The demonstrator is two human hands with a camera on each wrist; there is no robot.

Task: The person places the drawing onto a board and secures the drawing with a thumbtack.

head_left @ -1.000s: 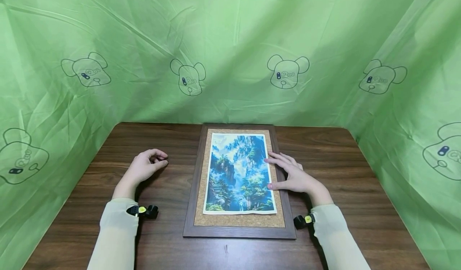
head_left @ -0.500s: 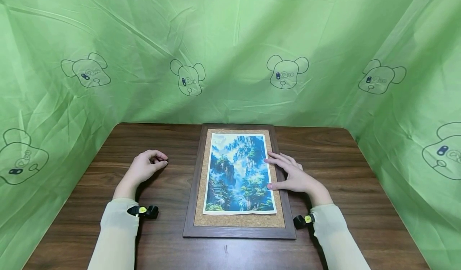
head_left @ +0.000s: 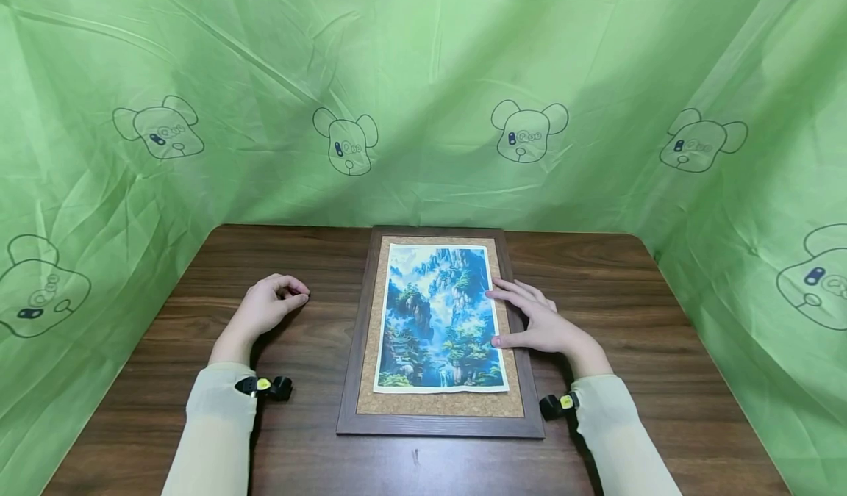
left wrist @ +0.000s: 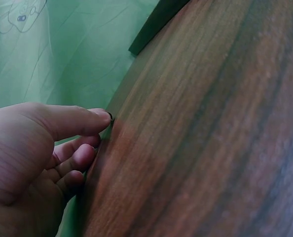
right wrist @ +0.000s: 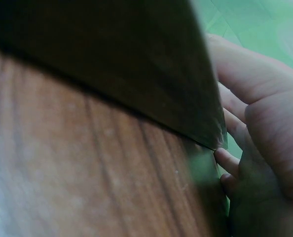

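Note:
A blue landscape print (head_left: 440,320) with a white border lies on a cork board (head_left: 437,405) framed in dark wood. My right hand (head_left: 539,320) reaches over the board's right side, fingers spread. Its thumb and fingertips rest at the print's right edge. In the right wrist view, the side of the frame (right wrist: 136,64) hides part of those fingers. To the board's left, my left hand (head_left: 267,305) is low over the table, thumb and forefinger drawn together. A tiny dark object (left wrist: 111,117) shows at their tips in the left wrist view, too small to identify.
The dark wood-grain table (head_left: 304,452) carries the board near its middle, the board's far end close to the back edge. A green curtain (head_left: 423,77) with bear-head outlines hangs behind the table and along both sides.

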